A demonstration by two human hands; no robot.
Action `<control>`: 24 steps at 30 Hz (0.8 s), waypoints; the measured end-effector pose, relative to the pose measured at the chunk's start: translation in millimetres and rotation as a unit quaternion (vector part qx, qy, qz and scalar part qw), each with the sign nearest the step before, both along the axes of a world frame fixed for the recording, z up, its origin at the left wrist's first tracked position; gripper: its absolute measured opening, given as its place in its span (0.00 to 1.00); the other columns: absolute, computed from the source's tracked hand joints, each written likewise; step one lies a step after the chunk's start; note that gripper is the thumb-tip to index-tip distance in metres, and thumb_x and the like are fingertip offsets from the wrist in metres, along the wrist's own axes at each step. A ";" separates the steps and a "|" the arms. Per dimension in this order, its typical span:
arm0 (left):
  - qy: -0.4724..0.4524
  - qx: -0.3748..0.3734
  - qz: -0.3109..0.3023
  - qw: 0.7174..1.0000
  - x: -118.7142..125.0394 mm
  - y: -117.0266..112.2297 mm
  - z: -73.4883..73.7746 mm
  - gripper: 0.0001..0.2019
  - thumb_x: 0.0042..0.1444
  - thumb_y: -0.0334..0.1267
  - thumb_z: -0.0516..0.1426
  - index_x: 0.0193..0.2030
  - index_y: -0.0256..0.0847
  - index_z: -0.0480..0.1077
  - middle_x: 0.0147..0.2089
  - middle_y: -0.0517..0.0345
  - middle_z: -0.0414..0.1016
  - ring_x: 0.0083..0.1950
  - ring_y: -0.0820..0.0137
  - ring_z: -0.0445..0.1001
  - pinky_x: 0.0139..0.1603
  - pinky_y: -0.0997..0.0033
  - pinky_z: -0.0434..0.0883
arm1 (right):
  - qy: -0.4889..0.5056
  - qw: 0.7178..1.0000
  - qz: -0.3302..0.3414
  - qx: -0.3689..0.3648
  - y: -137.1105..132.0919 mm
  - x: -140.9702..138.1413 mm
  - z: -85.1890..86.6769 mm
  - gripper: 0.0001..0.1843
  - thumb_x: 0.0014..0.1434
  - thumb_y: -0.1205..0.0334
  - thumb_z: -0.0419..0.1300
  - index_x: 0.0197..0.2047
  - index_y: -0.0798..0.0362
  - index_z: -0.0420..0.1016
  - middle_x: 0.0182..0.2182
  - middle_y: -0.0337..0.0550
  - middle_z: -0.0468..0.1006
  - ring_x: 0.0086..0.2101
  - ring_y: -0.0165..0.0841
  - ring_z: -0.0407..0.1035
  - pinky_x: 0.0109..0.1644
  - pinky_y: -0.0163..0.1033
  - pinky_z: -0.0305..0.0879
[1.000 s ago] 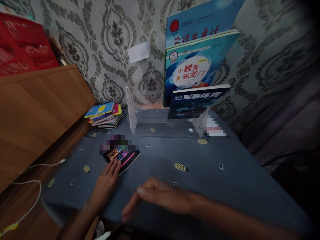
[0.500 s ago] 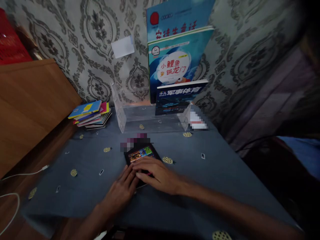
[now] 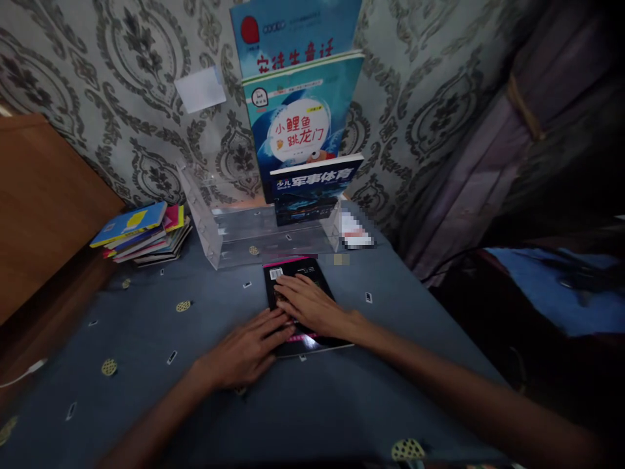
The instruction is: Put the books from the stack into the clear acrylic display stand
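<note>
head view — right hand (image 3: 312, 305) on book (image 3: 308, 341), navy cover (image 3: 307, 202) reads 军事体育.

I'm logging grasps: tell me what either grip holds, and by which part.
Nothing seems held: the right grip lies flat on top of the dark book, and the left grip rests across its lower left edge.

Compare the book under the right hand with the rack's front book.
The black book lies flat on the table beneath the right hand; the front book stands in the clear rack. The black book shows a barcode and pink trim, the front book large white lettering. Both are closed and dark-covered.
</note>
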State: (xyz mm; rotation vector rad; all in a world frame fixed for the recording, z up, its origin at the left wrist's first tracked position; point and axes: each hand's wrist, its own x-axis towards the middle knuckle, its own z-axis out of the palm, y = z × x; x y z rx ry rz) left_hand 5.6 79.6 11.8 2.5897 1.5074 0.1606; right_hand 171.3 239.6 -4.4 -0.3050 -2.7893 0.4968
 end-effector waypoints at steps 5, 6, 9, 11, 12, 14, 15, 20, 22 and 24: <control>-0.052 -0.050 0.000 0.997 -10.8 9.8 12.9 0.27 0.65 0.35 0.54 0.70 0.47 0.59 0.73 0.53 0.59 0.74 0.64 0.57 0.72 0.52 0.60 | -0.010 0.999 -0.006 0.039 16.2 -9.8 -3.7 0.20 0.71 0.61 0.51 0.62 0.57 0.68 0.64 0.57 0.69 0.65 0.43 0.61 0.69 0.57 0.53; -0.055 -0.047 0.014 0.997 -11.2 15.1 12.0 0.24 0.66 0.36 0.54 0.69 0.47 0.61 0.72 0.53 0.62 0.73 0.65 0.59 0.72 0.52 0.60 | -0.011 0.999 -0.007 0.043 19.1 -11.7 -4.4 0.20 0.71 0.62 0.51 0.62 0.57 0.68 0.64 0.57 0.69 0.65 0.43 0.61 0.69 0.57 0.53; -0.045 0.004 0.084 0.995 -10.0 36.1 1.8 0.19 0.70 0.40 0.51 0.65 0.45 0.65 0.67 0.51 0.69 0.71 0.63 0.63 0.71 0.50 0.61 | -0.015 0.998 -0.010 0.053 27.7 -14.3 -6.2 0.19 0.71 0.65 0.50 0.62 0.58 0.69 0.63 0.57 0.70 0.64 0.43 0.62 0.69 0.58 0.53; -0.028 0.050 0.123 0.991 -9.4 51.3 -7.7 0.19 0.70 0.41 0.50 0.64 0.42 0.66 0.67 0.47 0.69 0.70 0.60 0.64 0.70 0.48 0.63 | -0.018 0.998 -0.022 0.062 33.7 -12.2 -7.6 0.19 0.71 0.66 0.49 0.61 0.58 0.69 0.63 0.57 0.70 0.64 0.43 0.63 0.68 0.58 0.53; -0.020 0.069 0.136 0.988 -9.6 58.2 -12.0 0.19 0.70 0.41 0.50 0.64 0.41 0.66 0.67 0.46 0.68 0.69 0.59 0.65 0.69 0.48 0.63 | -0.018 0.997 -0.031 0.066 36.8 -9.8 -8.6 0.19 0.71 0.66 0.49 0.61 0.57 0.70 0.63 0.57 0.70 0.63 0.43 0.63 0.68 0.58 0.54; -0.004 0.091 0.151 0.984 -10.8 69.7 -18.3 0.19 0.70 0.42 0.50 0.64 0.39 0.66 0.67 0.44 0.68 0.68 0.57 0.66 0.68 0.49 0.65 | -0.013 0.996 -0.051 0.070 43.4 -2.9 -11.0 0.19 0.71 0.64 0.49 0.62 0.55 0.70 0.63 0.55 0.70 0.64 0.43 0.63 0.68 0.58 0.54; 0.001 0.098 0.155 0.983 -11.6 74.0 -20.1 0.19 0.70 0.42 0.50 0.63 0.38 0.66 0.66 0.45 0.69 0.68 0.57 0.66 0.68 0.49 0.65 | -0.011 0.996 -0.061 0.068 46.8 1.4 -12.4 0.20 0.71 0.63 0.49 0.62 0.54 0.70 0.63 0.55 0.70 0.64 0.43 0.62 0.68 0.58 0.55; 0.008 0.113 0.168 0.979 -14.0 82.6 -22.0 0.18 0.70 0.39 0.49 0.63 0.38 0.66 0.64 0.46 0.71 0.66 0.58 0.67 0.67 0.51 0.66 | -0.011 0.995 -0.095 0.028 63.3 24.8 -18.4 0.22 0.71 0.61 0.48 0.65 0.53 0.68 0.65 0.55 0.68 0.65 0.45 0.60 0.67 0.61 0.56; 0.009 0.113 0.170 0.979 -13.9 83.3 -22.3 0.18 0.70 0.39 0.49 0.62 0.38 0.66 0.64 0.46 0.71 0.67 0.58 0.67 0.66 0.51 0.66 | -0.009 0.996 -0.092 0.011 68.7 31.7 -20.3 0.23 0.72 0.60 0.48 0.65 0.54 0.67 0.65 0.54 0.68 0.66 0.45 0.60 0.68 0.62 0.54; 0.013 0.112 0.170 0.979 -13.5 84.5 -22.9 0.17 0.70 0.39 0.49 0.62 0.38 0.66 0.64 0.47 0.71 0.66 0.57 0.67 0.66 0.52 0.67 | -0.005 0.996 -0.087 -0.009 72.7 36.1 -21.9 0.23 0.71 0.59 0.48 0.65 0.54 0.67 0.66 0.53 0.67 0.66 0.44 0.59 0.69 0.61 0.53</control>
